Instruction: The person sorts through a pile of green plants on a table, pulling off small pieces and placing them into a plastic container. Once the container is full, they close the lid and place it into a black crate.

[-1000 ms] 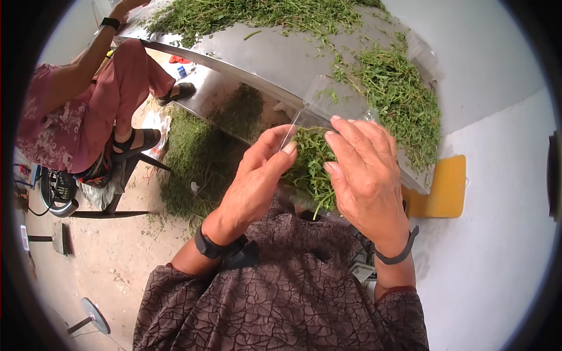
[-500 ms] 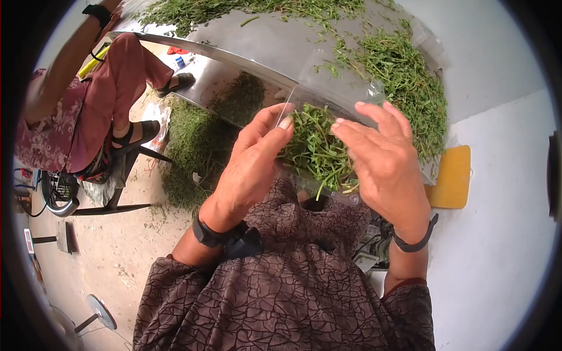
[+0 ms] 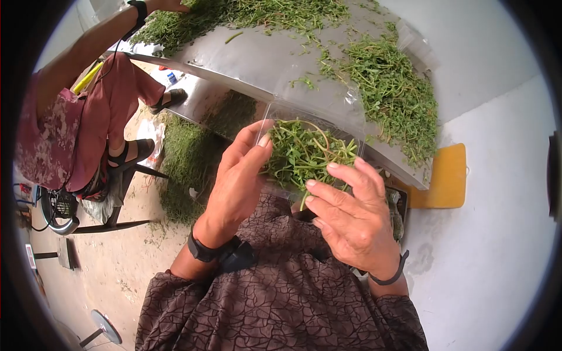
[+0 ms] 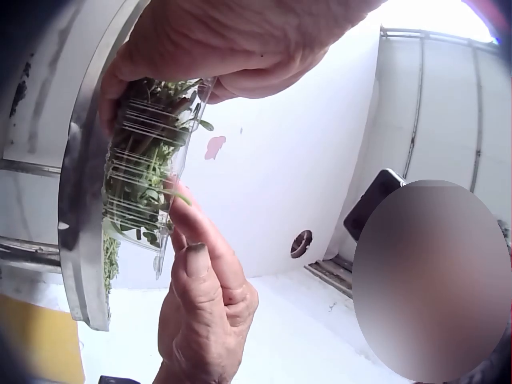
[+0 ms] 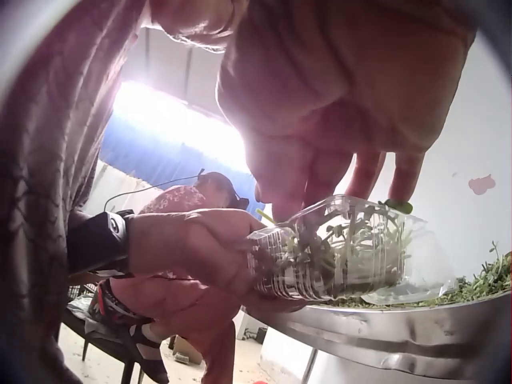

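Broad steel desk (image 3: 257, 58) across the top of the head view, strewn with heaps of cut green herbs (image 3: 392, 88), thickest at the right end and along the far edge. Below the near rim, more greenery lying on the sandy floor (image 3: 117, 257). At the far left, a second person in pink patterned clothes (image 3: 70, 134), seated on a dark stool, one arm stretched up to the herbs on the desk. A yellow board (image 3: 448, 175) against the white wall at the right, just past the desk's corner.

In the middle, just in front of the desk's near edge, a clear plastic container (image 3: 304, 155) packed with green sprigs, lifted off the surface and held between both hands. Left hand (image 3: 237, 184) clamped on the container's left side, thumb up along its edge and fingers curled behind; seen from the right wrist, the ribbed plastic wall (image 5: 336, 260) cradled in that palm. Right hand (image 3: 351, 216) at the lower right of the container, fingers straight and pressed against the sprigs and the plastic front, not curled round anything; from the left wrist, those fingertips (image 4: 188, 228) touching the container's face (image 4: 140, 160). Dark bands on both wrists.
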Motion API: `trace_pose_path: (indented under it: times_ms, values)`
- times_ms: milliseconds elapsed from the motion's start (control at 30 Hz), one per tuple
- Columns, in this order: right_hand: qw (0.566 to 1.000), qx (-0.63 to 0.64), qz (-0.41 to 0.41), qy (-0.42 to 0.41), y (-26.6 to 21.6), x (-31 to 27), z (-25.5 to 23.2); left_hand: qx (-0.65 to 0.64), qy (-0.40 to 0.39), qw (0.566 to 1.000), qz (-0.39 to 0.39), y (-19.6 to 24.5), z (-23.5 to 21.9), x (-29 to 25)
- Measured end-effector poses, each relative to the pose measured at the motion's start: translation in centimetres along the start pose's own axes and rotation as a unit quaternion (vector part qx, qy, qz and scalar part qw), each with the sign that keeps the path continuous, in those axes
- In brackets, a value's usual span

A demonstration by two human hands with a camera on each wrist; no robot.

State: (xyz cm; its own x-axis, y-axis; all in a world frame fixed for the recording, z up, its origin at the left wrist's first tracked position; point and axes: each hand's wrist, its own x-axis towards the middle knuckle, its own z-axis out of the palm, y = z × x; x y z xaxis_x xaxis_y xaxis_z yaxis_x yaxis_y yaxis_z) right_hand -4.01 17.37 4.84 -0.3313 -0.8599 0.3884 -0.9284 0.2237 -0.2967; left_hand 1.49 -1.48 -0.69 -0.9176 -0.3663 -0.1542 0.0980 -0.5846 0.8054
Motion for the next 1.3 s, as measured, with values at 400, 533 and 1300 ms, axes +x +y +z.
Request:
trace_pose_path:
  times_ms: [400, 533, 1300]
  values:
    - [1.000, 0.007, 0.015, 0.015, -0.2, 0.0, 0.7, 0.032, -0.029, 0.999, 0.007, -0.3, 1.0, -0.4]
    - [0.992, -0.048, 0.001, 0.116, 1.2, -1.0, -1.5, -0.013, -0.021, 1.000, 0.006, 0.5, 0.6, -0.5]
    - [0.991, -0.039, 0.053, 0.113, 1.9, -2.9, -2.5, 0.043, -0.028, 0.999, 0.018, 0.7, 0.6, -1.5]
